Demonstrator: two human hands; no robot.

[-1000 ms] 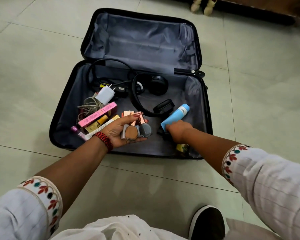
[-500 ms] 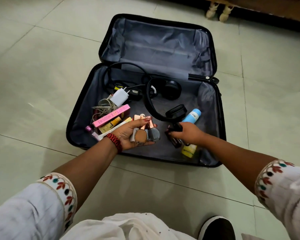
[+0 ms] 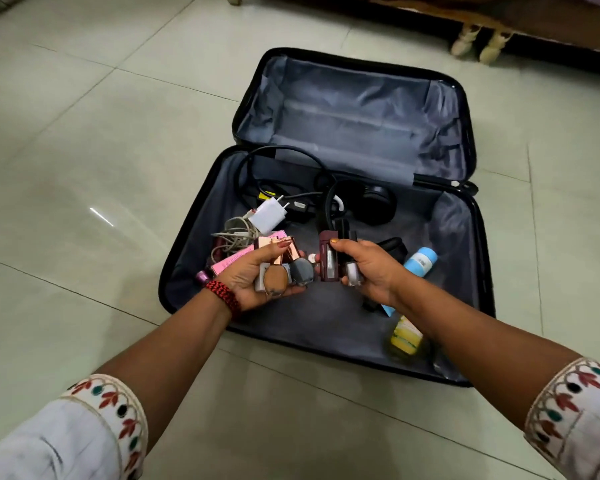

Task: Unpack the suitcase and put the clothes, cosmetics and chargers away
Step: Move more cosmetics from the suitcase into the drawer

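Grey fabric lines an open black suitcase (image 3: 309,327) that lies flat on a pale tiled floor (image 3: 84,140). Its lid (image 3: 354,116) is folded back on the far side.

A person reaches in with both arms across the suitcase's near edge. The left hand (image 3: 253,278) is palm up, with a red beaded bracelet (image 3: 224,296) at the wrist. It cups a cluster of small make-up bottles (image 3: 284,271) with rose-gold caps, fingers curled round them.

The right hand (image 3: 371,271), just beside it, grips a dark maroon case (image 3: 328,261) and a small clear bottle (image 3: 352,271), with the thumb laid across the top. Both hands are held above the middle of the suitcase base.

Along the left edge of the base lie a pink box (image 3: 229,263), a tangle of grey cable (image 3: 236,237) and a white charger plug (image 3: 269,213). Black headphones (image 3: 371,202) sit near the hinge edge. A blue tube (image 3: 421,263) and a yellow bottle (image 3: 404,337) lie toward the near right corner.

White sleeves (image 3: 94,431) with embroidered cuffs end partway down the forearms.
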